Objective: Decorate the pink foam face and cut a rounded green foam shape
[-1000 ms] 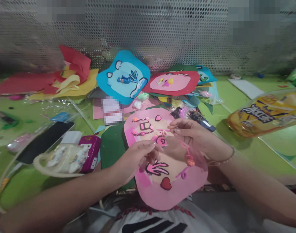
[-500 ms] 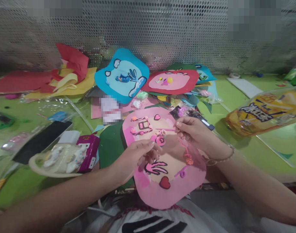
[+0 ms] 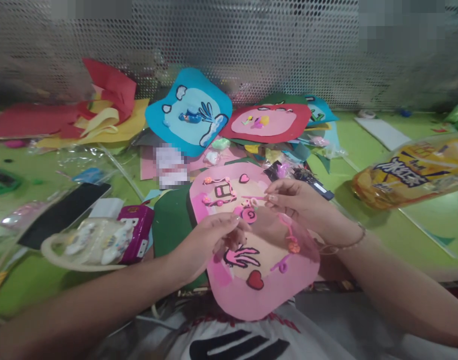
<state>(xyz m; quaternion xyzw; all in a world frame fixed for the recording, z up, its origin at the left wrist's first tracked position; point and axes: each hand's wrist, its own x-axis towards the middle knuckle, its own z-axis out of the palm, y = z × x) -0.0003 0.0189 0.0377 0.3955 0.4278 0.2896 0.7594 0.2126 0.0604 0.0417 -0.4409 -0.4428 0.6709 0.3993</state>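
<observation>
A pink paper card (image 3: 264, 303) with a beige centre lies in front of me, its lower edge over my lap. My right hand (image 3: 294, 202) is above its upper right part, thumb and forefinger pinching a thin pink clay strand (image 3: 254, 198) that points left. Over the card's left side, my left hand (image 3: 217, 237) hovers with loosely bent fingers, nothing visible in it. Between the hands is a round pink clay figure (image 3: 247, 215). The card also carries a clay-edged frame (image 3: 223, 191), a pink hand-like cutout (image 3: 242, 256), a red heart (image 3: 255, 280) and a purple clay curl (image 3: 282, 265).
Green paper (image 3: 169, 220) lies under the card's left side. A phone (image 3: 64, 215) and a purple-and-cream case (image 3: 135, 230) are at left. Behind stand a blue card (image 3: 184, 82) and a red card (image 3: 302, 122). At right lies a yellow-labelled bottle (image 3: 412, 170).
My right hand has shifted slightly left and its fingers have straightened, still pinching the strand. The left hand is nearly unchanged; the view has shifted slightly.
</observation>
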